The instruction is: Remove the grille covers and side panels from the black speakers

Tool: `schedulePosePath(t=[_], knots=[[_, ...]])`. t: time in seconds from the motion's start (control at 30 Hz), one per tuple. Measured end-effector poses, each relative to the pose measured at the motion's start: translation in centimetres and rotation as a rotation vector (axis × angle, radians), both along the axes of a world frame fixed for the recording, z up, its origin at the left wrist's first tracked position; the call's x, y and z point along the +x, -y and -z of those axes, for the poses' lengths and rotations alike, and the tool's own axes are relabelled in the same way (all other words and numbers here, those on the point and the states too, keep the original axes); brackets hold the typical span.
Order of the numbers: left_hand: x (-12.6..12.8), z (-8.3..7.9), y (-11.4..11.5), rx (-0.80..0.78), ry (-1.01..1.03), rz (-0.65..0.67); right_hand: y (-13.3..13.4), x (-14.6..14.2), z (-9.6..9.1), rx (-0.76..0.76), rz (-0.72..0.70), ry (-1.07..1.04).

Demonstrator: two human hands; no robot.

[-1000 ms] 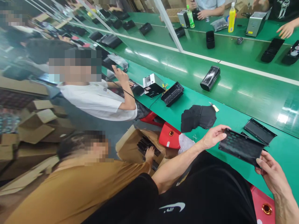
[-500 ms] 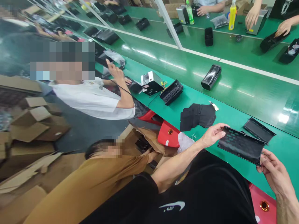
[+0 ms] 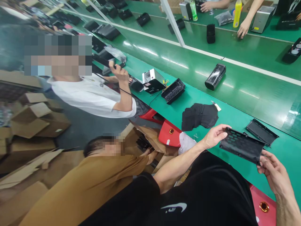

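Note:
A black plastic panel with rows of slots at its left end is held between my two hands above the green bench. My left hand pinches its upper left corner, thumb on top. At its right end, my right hand grips the edge with thumb and fingers. Just behind lies another black panel, partly overlapped by the held one. To the left of my left hand, a fanned pile of black sheets rests on the bench.
A black speaker-like housing stands on the green belt. Left along the bench are a slotted black part and a silver-black box. Co-workers sit at left and across; one in brown bends over a carton close beside me.
The view shifts slightly. The housing on the belt has moved a little right. Across the belt, a co-worker's hand has left the silver box and reaches to the belt's edge. My grip stays the same.

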State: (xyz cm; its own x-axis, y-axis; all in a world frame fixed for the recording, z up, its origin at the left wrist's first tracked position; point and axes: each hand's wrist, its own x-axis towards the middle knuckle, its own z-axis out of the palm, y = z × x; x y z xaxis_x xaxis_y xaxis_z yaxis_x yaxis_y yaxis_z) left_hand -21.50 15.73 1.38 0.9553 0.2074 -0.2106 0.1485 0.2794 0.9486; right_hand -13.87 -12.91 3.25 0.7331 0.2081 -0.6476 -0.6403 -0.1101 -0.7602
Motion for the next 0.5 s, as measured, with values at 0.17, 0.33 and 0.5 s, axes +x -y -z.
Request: schedulePosePath(t=[0.17,0.33,0.5], knots=[[-0.1,0.2,0.2,0.040,0.006,0.009,-0.6,0.1,0.2,0.021,-0.070,-0.052],[0.1,0.6,0.3,0.039,-0.016,0.026,-1.6,0.2,0.7,-0.018,-0.082,-0.100],[0.3,1.5,0.2,0.009,-0.060,0.014,-0.9,0.5,0.8,0.031,-0.121,-0.156]])
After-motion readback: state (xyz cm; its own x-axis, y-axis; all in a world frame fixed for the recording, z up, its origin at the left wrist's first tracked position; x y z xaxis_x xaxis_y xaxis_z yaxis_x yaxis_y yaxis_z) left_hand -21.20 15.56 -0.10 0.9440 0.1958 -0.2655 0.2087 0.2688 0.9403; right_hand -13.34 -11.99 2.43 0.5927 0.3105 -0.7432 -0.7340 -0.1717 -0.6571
